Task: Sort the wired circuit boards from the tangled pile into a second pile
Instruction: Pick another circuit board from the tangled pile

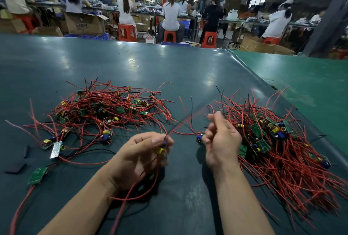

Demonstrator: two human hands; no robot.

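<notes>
Head view, centre frame: left hand (145, 151) is pinching a small green wired circuit board with yellow and blue parts (161, 149); right hand (220, 140) is gripping another board's blue part (199, 137) and thin wires. Tangled pile of red-wired boards (105, 110) is lying left on the dark green surface (169, 76), second pile (278, 140) right. Advice: draw leads apart slowly, avoiding snags. Held board's red leads are running lower left to upper right; board's own axis unclear.

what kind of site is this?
Most likely an electronics assembly workshop: heaps of red-wired circuit boards on a green work table, rows of capped workers on stools at long benches, cardboard cartons on the floor.
</notes>
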